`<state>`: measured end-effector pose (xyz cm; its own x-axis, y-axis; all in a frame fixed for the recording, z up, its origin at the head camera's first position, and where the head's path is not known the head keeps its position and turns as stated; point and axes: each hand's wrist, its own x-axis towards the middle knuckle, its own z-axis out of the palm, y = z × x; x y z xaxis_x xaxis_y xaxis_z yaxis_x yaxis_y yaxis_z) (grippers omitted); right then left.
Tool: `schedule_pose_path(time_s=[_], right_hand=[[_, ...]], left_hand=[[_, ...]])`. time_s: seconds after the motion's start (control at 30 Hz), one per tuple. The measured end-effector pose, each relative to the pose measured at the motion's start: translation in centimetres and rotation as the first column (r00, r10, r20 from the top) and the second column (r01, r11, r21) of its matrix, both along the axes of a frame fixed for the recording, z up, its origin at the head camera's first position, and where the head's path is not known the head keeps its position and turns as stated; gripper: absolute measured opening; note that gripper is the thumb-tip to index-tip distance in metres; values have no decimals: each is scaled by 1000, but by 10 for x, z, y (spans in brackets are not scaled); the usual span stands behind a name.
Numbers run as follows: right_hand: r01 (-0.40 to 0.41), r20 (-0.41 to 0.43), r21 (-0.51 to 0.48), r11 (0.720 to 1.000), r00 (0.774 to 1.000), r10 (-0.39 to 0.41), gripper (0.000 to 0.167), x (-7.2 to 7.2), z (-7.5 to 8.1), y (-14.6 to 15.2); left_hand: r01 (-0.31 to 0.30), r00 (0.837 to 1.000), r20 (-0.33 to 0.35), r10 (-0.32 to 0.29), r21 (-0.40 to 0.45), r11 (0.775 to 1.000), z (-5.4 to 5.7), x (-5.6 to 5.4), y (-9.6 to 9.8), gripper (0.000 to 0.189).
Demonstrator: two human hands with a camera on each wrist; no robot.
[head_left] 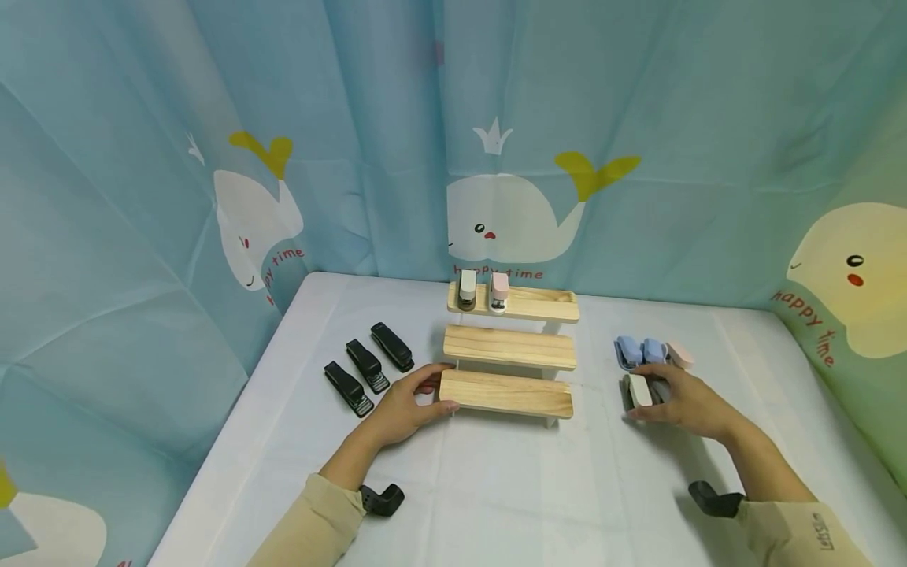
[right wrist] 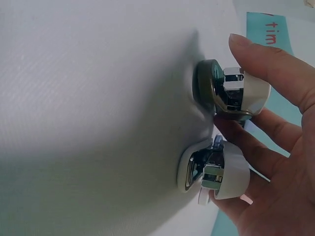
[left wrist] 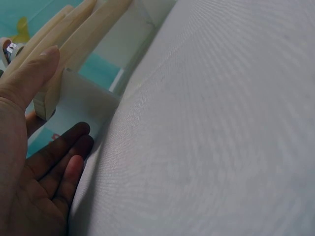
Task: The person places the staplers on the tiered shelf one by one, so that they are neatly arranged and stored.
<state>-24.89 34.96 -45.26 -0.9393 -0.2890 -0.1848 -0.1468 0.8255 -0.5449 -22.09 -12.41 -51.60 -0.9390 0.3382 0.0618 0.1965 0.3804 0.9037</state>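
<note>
Your right hand [head_left: 687,402] is pinching a small stapler with a cream top and a dark green base [head_left: 640,390]. Your thumb is pressing one side of its top and a finger is pressing the other, so this grip is closing only as far as the stapler is wide. That stapler is sitting toward the right side of the white cloth-covered counter [head_left: 496,488], just in front of two small light blue staplers [head_left: 653,351]. A small stapler with a white base and a pale top [right wrist: 234,172] is lying close by your fingers; I cannot tell if they are touching it.

Your left hand [head_left: 407,405] is holding the left end of the bottom board of a pale wooden three-step rack [head_left: 506,394]. Your thumb is resting on the board and a finger is going behind it, while your other fingers are bending loosely below.

On the top step, a small stapler with a white top and a dark base [head_left: 467,287] is standing beside a small pink stapler with a white base [head_left: 499,290]. Three long black staplers [head_left: 392,346] are lying in a slanting row to the left of the rack.
</note>
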Motion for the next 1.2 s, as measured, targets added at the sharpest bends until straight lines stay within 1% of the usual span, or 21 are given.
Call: schedule_pose_path(time_s=[0.2,0.37,0.53,0.67,0.77,0.9,1.07,1.2], right_hand=[[2,-36,6,1000,999,-2,83,2,2,-2],[-13,-71,2,1000,997,14,79,3,7,-5],[-22,-94,-9,1000,995,21,78,3,15,-10],[-18,-96,-27,999,995,16,78,3,22,-11],[-19,-106,-22,1000,994,16,75,4,27,-12],[-22,-134,2,1000,991,22,75,5,34,-15],[-15,-126,11,1000,992,16,79,2,44,-20],[-16,-128,7,1000,992,17,78,0,52,-24]], left_hand=[[1,1000,0,-1,-4,1000,0,0,1,63],[4,1000,2,-4,-1,1000,-1,0,2,64],[0,1000,10,0,1,1000,-1,0,1,64],[-4,1000,26,4,6,1000,0,0,1,64],[-4,1000,31,4,8,1000,-1,-1,1,64],[-1,1000,27,1,9,1000,-2,-1,0,64],[3,1000,10,-3,-1,1000,-2,-2,0,63],[6,1000,8,-6,-2,1000,-2,-2,0,63]])
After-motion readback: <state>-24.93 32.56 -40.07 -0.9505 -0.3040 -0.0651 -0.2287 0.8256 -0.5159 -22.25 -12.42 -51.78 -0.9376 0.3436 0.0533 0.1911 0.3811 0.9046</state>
